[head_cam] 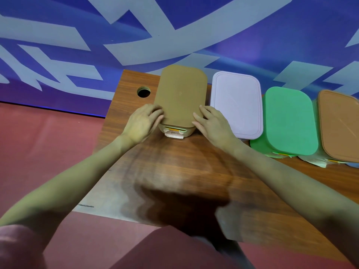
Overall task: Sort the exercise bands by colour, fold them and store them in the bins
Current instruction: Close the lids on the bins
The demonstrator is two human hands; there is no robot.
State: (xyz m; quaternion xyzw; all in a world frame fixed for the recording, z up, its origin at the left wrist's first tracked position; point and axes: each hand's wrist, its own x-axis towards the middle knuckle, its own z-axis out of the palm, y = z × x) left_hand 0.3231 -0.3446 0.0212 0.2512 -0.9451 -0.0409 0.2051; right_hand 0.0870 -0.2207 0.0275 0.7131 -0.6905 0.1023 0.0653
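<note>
A bin with a tan lid (181,96) stands at the back left of the wooden table (174,171), a paper label on its front. My left hand (142,123) touches the lid's near left corner, fingers bent against its edge. My right hand (210,123) lies against the near right corner, fingers fairly straight. To the right stand a lilac-lidded bin (237,103), a green-lidded bin (289,121) and an orange-brown-lidded bin (342,125), all closed. No exercise bands show.
A round cable hole (143,92) is in the table's back left corner. The table's left edge runs close to my left forearm. Red floor lies to the left, and a blue and white patterned wall rises behind.
</note>
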